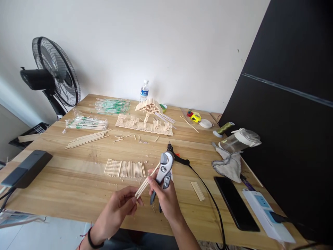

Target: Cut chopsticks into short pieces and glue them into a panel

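My left hand (118,207) pinches a pair of thin wooden sticks (147,181), their far ends pointing up towards the jaw of a grey cutter (164,169). My right hand (165,196) is wrapped round the cutter's handles, holding it upright above the table's near edge. Just beyond both hands lies a row of short cut sticks (125,168) on the wooden table (78,180). A black glue gun (179,158) with its cable lies right behind the cutter.
A stick-built model (147,118) stands at the back centre, with a water bottle (144,91) behind it. Long sticks (87,138) and wrapped stick packs (87,122) lie left. A phone (235,202), power strip (267,215), cloth (229,165) and jar (240,139) sit right; a fan (53,73) stands left.
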`<state>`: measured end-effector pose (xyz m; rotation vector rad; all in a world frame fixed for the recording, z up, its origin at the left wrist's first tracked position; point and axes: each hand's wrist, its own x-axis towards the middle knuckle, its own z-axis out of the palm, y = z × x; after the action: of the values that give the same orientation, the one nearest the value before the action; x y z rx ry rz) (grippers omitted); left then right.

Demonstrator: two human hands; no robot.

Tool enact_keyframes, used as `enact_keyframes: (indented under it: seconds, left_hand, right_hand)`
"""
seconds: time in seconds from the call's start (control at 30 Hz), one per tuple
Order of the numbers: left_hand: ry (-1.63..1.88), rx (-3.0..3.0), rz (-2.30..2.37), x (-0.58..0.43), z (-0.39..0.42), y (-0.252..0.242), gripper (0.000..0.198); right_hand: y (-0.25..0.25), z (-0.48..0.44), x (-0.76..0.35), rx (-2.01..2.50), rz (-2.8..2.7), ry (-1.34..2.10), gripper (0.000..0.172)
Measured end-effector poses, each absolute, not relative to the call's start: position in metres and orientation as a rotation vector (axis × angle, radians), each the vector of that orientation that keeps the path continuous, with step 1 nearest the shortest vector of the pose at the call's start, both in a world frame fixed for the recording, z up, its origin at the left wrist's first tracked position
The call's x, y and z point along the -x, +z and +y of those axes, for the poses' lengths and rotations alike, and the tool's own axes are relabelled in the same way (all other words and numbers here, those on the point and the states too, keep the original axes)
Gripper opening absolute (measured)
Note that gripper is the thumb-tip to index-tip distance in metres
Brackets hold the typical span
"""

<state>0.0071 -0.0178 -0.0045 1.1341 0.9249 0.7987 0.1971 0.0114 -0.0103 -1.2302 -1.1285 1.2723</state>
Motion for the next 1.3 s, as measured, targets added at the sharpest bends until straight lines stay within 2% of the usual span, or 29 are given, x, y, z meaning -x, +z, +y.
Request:
enact_keyframes:
  seconds: [0.27, 0.67, 0.83, 1.03, 1.07, 1.17, 1.3]
  left_hand:
    - [0.83, -1.137, 0.937, -0.014, -0.014, -0.006, 0.042]
    - [0.807, -1.232, 1.085, -0.018, -0.017, -0.002, 0.043]
    - [0.851, -1.425, 1.203, -0.023, -0.015, 0.0, 0.045]
    - [0.939, -1.554, 1.292, -0.012, -0.015, 0.008, 0.043]
    - [0.949, -1.573, 1.296, -0.011, -0.015, 0.01, 0.043]
    - [0.976, -1.644, 1.296, -0.013, -0.017, 0.014, 0.04]
    - [1.0, -1.707, 1.277, -0.02, -0.021, 0.017, 0.035]
  right_hand:
    - [-0.013, 0.008, -0.198, 1.16, -1.172, 1.214, 0.027]
    - [-0.016, 0.003, -0.19, 1.164, -1.14, 1.219, 0.027]
    - [0.004, 0.003, -0.198, 1.222, -1.37, 1.095, 0.022]
    - [0.008, 0.0, -0.239, 1.307, -1.817, 0.697, 0.011]
    - [0.006, -0.001, -0.244, 1.318, -1.864, 0.632, 0.012]
    - [0.0, -0.001, -0.251, 1.317, -1.984, 0.48, 0.032]
    - [0.004, 0.001, -0.245, 1.283, -2.096, 0.412, 0.05]
